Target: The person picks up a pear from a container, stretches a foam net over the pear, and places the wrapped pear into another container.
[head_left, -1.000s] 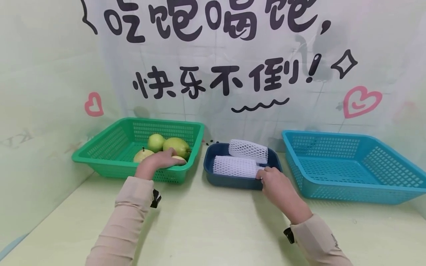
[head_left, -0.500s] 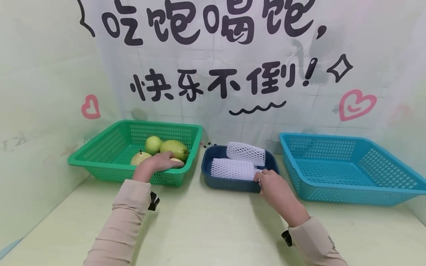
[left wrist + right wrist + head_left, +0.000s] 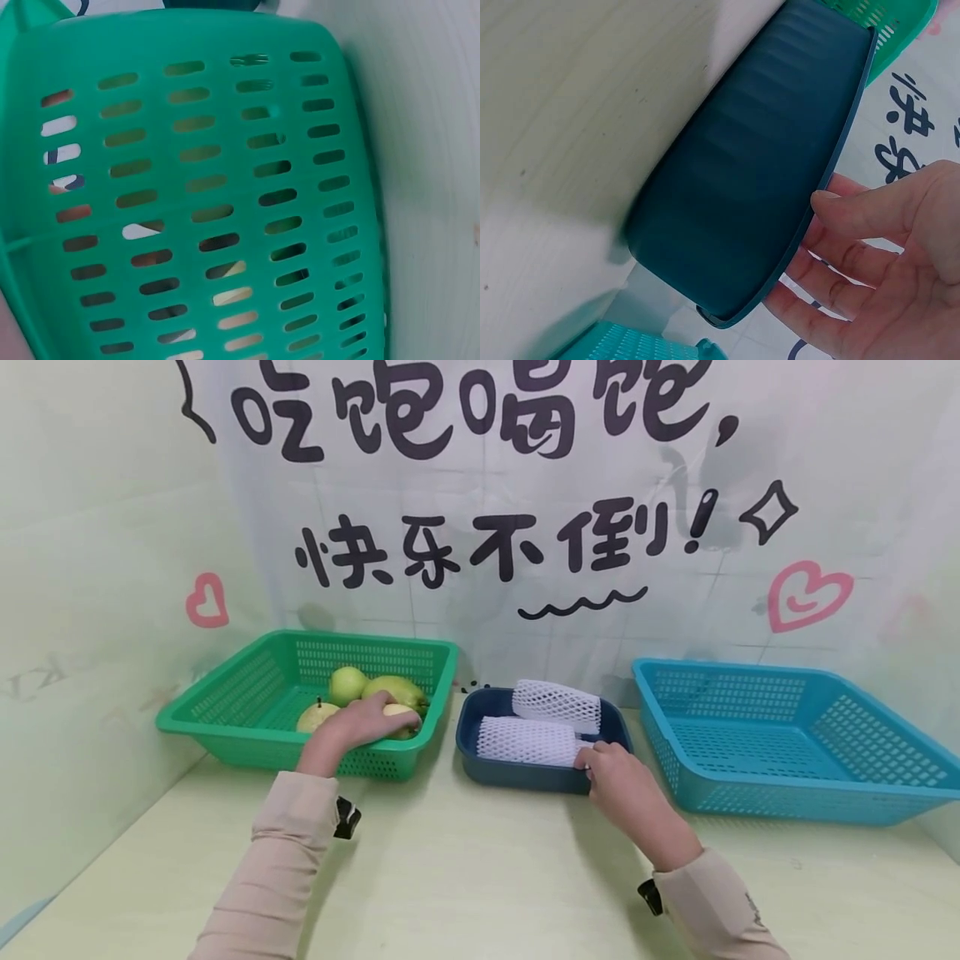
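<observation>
The left hand (image 3: 363,720) comes down from above on a pale pear (image 3: 402,718), its fingers curved over it, presumably because the basket's wall blocks any approach from the side. That pear lies under the fingers, in the near right corner of the green basket (image 3: 247,747); a stemmed pear (image 3: 315,717) is just left of the hand, with a round green fruit (image 3: 348,685) and a long green fruit (image 3: 397,688) behind. The right hand (image 3: 618,781) pinches the rim of the dark blue tray (image 3: 517,774), thumb outside and fingers inside, probably to steady it. The near foam sleeve (image 3: 525,742) lies just left of these fingertips; whether they touch it, I cannot tell. The far foam sleeve (image 3: 555,704) leans behind, perhaps propped on the tray's edge.
</observation>
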Tool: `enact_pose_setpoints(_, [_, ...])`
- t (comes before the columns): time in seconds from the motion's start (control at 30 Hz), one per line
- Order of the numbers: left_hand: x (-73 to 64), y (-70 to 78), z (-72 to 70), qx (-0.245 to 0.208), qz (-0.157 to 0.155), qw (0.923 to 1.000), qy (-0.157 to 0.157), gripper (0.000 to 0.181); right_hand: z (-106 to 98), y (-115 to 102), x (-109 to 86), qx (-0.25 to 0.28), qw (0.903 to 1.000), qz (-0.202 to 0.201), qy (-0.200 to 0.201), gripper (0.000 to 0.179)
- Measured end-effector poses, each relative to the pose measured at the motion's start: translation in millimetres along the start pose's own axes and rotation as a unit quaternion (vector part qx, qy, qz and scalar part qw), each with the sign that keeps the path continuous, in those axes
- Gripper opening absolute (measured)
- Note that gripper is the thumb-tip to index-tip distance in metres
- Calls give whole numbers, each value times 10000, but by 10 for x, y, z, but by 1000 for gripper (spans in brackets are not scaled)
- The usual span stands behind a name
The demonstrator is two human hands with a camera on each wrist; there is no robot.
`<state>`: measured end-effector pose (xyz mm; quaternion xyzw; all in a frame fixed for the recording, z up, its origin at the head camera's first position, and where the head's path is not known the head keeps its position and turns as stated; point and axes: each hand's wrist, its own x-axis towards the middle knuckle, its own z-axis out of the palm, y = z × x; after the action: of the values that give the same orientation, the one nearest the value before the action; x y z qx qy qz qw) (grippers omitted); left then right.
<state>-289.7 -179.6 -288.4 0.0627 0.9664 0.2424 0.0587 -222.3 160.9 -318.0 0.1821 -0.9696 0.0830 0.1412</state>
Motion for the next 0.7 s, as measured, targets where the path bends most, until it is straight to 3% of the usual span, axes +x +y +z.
enact_pose_setpoints(0.2, [-4,-19,6,-8,-71,9992,385,72,8,-14,0,25,10000,-19,53,17])
enact_pose_setpoints(0.47, [-30,-19,0,-276,228,9960,822,68,-2,-16,10,24,10000,15,-66,17])
enact_pose_setpoints(0.7, [-72,6,-4,-793,287,9905,1091,69,-24,-11,1,28,9999,73,-143,17])
